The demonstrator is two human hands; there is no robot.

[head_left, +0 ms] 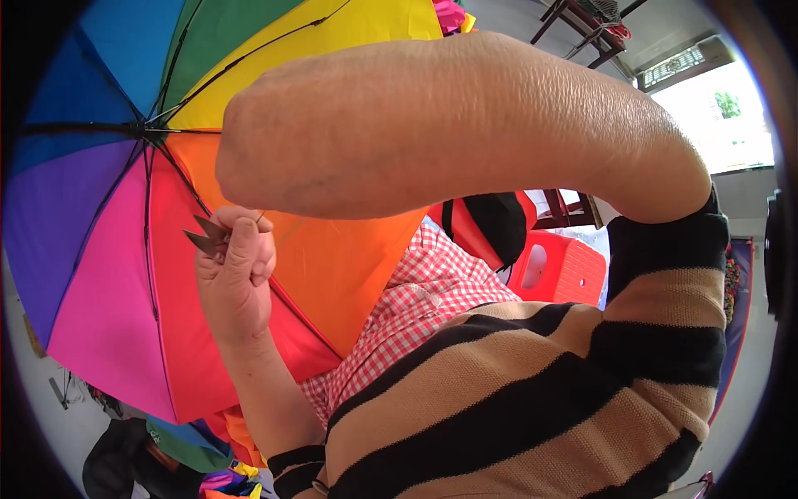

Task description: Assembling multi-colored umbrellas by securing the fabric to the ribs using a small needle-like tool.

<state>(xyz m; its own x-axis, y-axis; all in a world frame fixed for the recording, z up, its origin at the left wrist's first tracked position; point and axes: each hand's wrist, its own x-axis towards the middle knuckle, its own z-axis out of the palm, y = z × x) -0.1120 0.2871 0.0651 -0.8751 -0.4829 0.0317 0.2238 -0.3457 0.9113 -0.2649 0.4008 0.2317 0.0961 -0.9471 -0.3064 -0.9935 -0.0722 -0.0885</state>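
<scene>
An open rainbow umbrella [349, 249] spreads across the left with its underside toward me. Its black ribs meet at a hub [143, 130]. My left hand [241, 270] is closed around a small pair of snips [202, 237], whose two pointed dark blades stick out to the left, apart, in front of the red and orange panels. Just above it, close to the camera, my right hand [258, 154] reaches in from the right with its forearm. The back of that hand and the wrist are toward me; its fingers are hidden. A thin line, maybe thread, shows beside the left fingertips.
Red checked cloth [440, 279] covers my lap. Beyond it stand a red plastic stool [561, 270] and a red and black folded fabric [490, 224]. Colourful fabric and dark items [133, 457] lie at the lower left. A dark wooden chair [586, 25] is at the top right, near a bright opening.
</scene>
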